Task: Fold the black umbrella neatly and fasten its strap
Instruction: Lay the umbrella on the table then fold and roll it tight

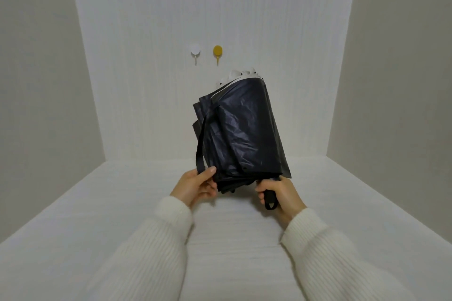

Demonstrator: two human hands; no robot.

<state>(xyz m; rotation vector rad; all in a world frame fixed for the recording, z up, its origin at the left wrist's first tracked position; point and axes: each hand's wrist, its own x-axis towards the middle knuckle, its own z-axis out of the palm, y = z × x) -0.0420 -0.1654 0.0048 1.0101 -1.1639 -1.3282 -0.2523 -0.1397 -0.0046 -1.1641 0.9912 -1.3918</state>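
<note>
Fingers [263, 188] grip umbrella [247, 129] handle; left hand [195, 184] pinches strap [201, 144].

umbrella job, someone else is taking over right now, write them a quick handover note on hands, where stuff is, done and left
Left hand: pinches the loose end of the strap.
Right hand: grips the handle, holding the black umbrella upright above the white surface.
Done: umbrella collapsed, canopy gathered in loose, baggy folds.
Left: smooth and roll the folds tight, wrap the strap around, fasten it.
Two wall hooks behind, unused.
</note>
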